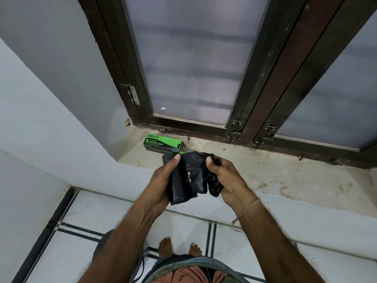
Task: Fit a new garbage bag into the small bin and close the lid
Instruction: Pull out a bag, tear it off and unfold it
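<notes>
Both hands [193, 176] around a crumpled black garbage bag [191, 178] over the windowsill [285, 176].

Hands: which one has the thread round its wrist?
The right hand, gripping the garbage bag by its crumpled end; the left hand has a bare wrist.

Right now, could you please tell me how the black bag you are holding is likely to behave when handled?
Probably floppy: the bag crumples and droops between the left hand and the right hand. Likely very light, since it looks like thin film. Possibly slippery, as its surface shows a glossy sheen.
</notes>
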A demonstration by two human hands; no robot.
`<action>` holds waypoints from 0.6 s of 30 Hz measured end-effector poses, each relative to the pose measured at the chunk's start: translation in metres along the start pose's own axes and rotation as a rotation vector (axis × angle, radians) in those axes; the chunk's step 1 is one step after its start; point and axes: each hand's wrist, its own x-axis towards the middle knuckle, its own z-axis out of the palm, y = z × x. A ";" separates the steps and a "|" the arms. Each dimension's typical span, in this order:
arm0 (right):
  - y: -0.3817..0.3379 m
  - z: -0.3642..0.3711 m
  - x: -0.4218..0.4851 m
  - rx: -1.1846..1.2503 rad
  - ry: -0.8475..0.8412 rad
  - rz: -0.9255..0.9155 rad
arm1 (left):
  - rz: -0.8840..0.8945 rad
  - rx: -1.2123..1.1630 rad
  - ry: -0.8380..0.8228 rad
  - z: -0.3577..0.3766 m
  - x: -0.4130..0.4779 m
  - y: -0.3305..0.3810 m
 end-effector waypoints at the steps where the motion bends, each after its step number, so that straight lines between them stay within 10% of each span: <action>1: 0.001 0.002 0.000 0.022 -0.003 0.033 | 0.005 0.008 -0.006 0.001 0.000 0.000; 14: 0.000 0.008 -0.003 -0.559 -0.060 -0.085 | 0.072 0.227 -0.024 -0.008 -0.003 -0.001; 18: 0.006 0.013 -0.003 -0.155 -0.169 0.066 | 0.000 0.081 -0.085 -0.007 -0.003 0.002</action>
